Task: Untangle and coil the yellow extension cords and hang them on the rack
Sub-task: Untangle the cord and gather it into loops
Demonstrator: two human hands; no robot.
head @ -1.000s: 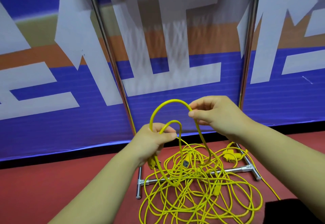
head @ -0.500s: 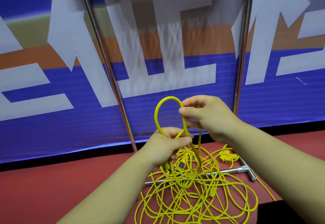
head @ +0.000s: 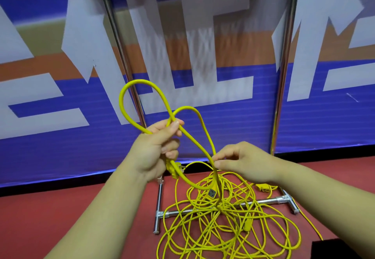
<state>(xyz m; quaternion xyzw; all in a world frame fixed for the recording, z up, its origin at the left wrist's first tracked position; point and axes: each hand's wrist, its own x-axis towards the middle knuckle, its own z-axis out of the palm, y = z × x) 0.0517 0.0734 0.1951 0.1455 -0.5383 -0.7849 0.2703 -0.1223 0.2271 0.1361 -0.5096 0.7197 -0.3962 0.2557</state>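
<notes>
Cord that a second ago arched as one wide loop between the two hands is now gathered into the left hand [head: 151, 151], whose fingers [head: 172, 125] are curled tight round the crossing of two loops: a taller loop [head: 140, 81] standing up to the left and a lower loop [head: 189, 107] bending over to the right. The right hand [head: 246, 164], which had been up at the top of the arch, has dropped below the left and now pinches the strand between thumb and forefinger [head: 221, 164] where it runs down toward the floor. A yellow plug end [head: 172, 170] hangs just under the left palm. The rest of the yellow extension cords [head: 223, 228] lies in a loose tangle on the red floor [head: 60, 218], spread over the base bar of the rack [head: 283, 88], with a socket end [head: 211, 193] dangling just above it. By my reading, one more turn has joined the coil and the right hand is set to draw the next length; most of the cord is still uncoiled, and nothing hangs on the part of the rack in view.
</notes>
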